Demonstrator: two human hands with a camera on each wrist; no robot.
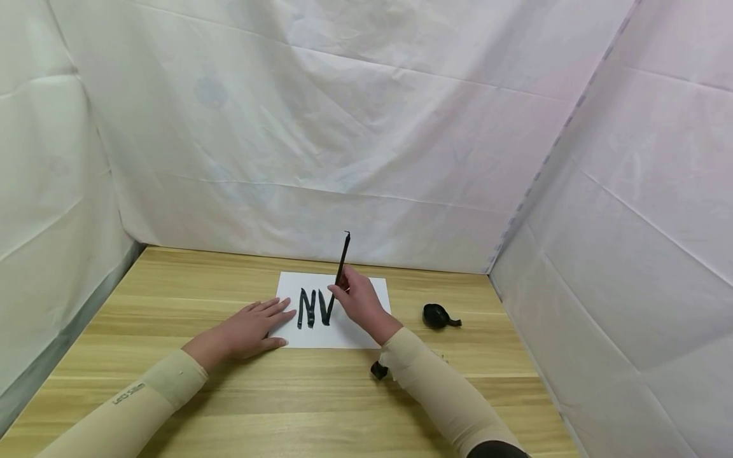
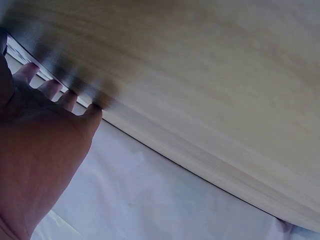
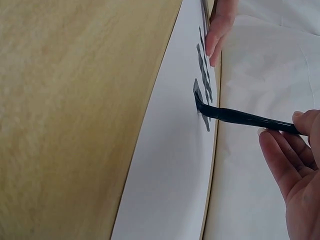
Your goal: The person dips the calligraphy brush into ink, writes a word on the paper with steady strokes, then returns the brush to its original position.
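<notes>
My right hand (image 1: 366, 304) pinches a black writing brush (image 1: 342, 261) by its handle, the shaft tilted up and away. In the right wrist view the bent bristles of the brush (image 3: 240, 117) touch a dark stroke on the white paper (image 3: 165, 130). Bold black strokes (image 1: 307, 310) on the sheet read like an N followed by a V. Flat at the left edge of the paper (image 1: 349, 338), my left hand (image 1: 252, 331) rests with fingers spread, the fingertips over the sheet. The left wrist view shows that hand (image 2: 45, 135) from behind, its fingers extended along the tabletop.
A small black dish with a short handle (image 1: 436, 316) stands right of the paper. A small dark block (image 1: 378, 370) lies beside my right sleeve (image 1: 441, 388). White cloth (image 1: 315, 127) hangs behind the wooden table (image 1: 275, 407) and along both sides.
</notes>
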